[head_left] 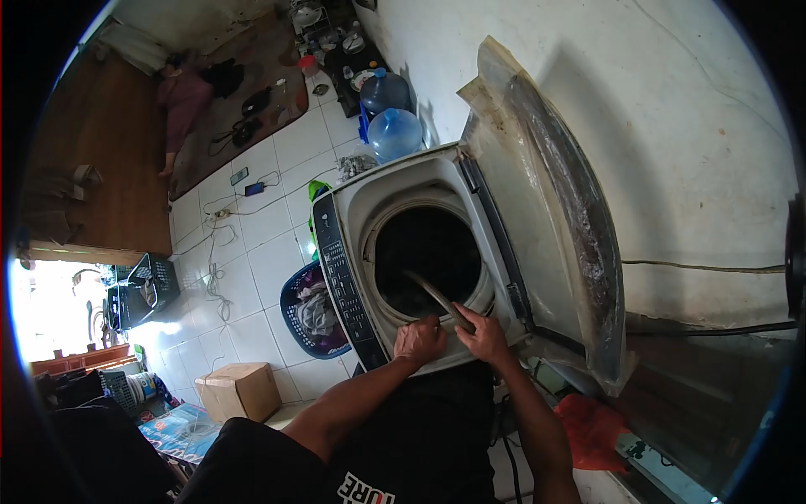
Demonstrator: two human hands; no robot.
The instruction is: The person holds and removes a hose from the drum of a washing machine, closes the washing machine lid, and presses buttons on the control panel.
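Observation:
A top-loading washing machine [357,220] stands in front of me with its lid [537,176] raised against the wall. In my right hand [483,334] is a grey-brown hose [437,296], its far end reaching down into the dark drum [420,248]. The fingers of my left hand [420,340] are curled closed at the machine's near rim, beside the right hand; whether they grip the rim or something else is hidden. What lies in the drum is too dark to make out.
A blue laundry basket [290,307] with clothes stands left of the machine. Behind it are water jugs [395,134]. A cardboard box [239,391], phones [253,190] and cables [217,281] lie on the tiled floor. Farther off, a person [185,105] is on a rug.

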